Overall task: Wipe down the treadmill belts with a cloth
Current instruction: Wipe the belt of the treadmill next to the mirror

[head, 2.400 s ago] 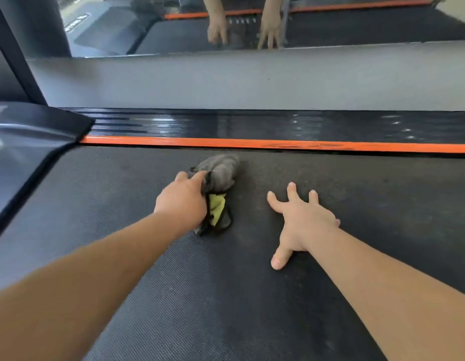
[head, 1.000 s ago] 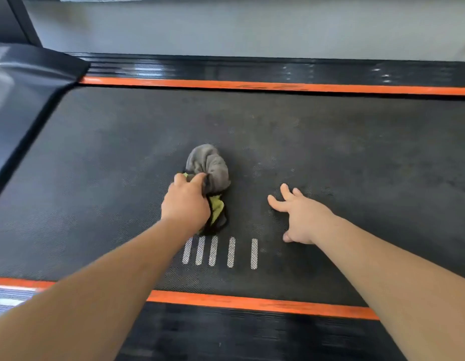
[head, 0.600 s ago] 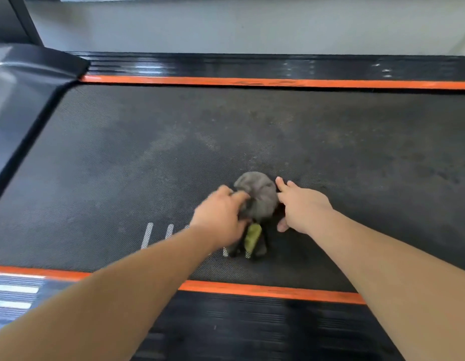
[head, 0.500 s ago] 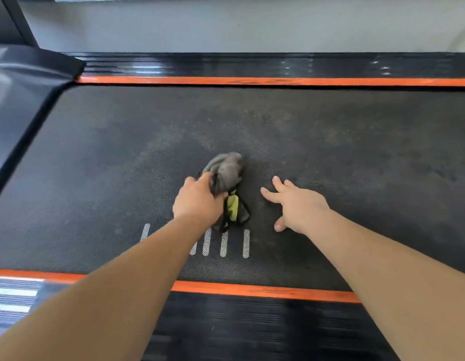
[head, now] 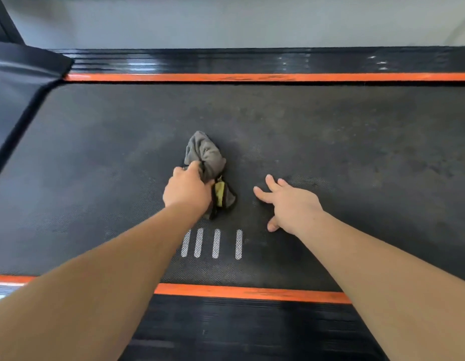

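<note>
View from above, looking down a person's two bare forearms onto a dark, textured treadmill belt [head: 96, 152] that runs across the picture. The left hand [head: 187, 190] rests near the middle of the belt, its grip clenched round a bunched grey cloth [head: 205, 155]. The cloth touches the belt, its grey bulk poking out beyond the fingers and a yellow patch [head: 220, 192] with dark edging showing beside the thumb. Just to the right, apart from the cloth, the right hand [head: 291, 204] has a released grip: fingers spread, tips and thumb touching the belt. Four short white dashes [head: 215, 243] are printed on the belt just nearer than the hands. An orange stripe [head: 252, 77] borders the far edge of the belt and another [head: 252, 293] the near edge, each backed by a ribbed black side rail [head: 226, 59]. A glossy black cover [head: 17, 74] sits at the left end
</note>
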Tool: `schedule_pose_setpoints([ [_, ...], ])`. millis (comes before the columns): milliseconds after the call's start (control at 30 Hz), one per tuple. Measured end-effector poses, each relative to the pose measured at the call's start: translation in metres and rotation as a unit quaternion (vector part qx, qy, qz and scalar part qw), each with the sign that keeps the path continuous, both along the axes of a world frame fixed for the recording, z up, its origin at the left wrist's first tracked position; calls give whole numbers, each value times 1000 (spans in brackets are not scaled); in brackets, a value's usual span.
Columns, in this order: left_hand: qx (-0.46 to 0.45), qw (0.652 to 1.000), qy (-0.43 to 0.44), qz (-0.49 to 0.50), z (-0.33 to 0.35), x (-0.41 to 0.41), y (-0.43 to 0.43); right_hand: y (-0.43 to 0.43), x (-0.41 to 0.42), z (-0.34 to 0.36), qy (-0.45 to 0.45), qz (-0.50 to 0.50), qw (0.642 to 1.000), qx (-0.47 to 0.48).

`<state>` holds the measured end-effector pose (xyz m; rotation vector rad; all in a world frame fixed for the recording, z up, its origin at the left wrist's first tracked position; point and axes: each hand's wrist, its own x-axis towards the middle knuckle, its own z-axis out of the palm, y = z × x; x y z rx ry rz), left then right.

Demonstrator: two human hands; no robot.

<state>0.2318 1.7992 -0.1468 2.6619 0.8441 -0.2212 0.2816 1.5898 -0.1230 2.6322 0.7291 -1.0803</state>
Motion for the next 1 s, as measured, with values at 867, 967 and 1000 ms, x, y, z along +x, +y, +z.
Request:
schedule_pose_setpoints([
  [867,10,970,42,-241,18,-115,-3,13,-15,5,-49,14,998,-27],
  [967,25,1000,19,3,11,-116,51,15,-12,6,-37,10,999,-31],
  [1000,14,998,12,68,8,-121,48,16,-10,7,-29,11,999,-36],
])
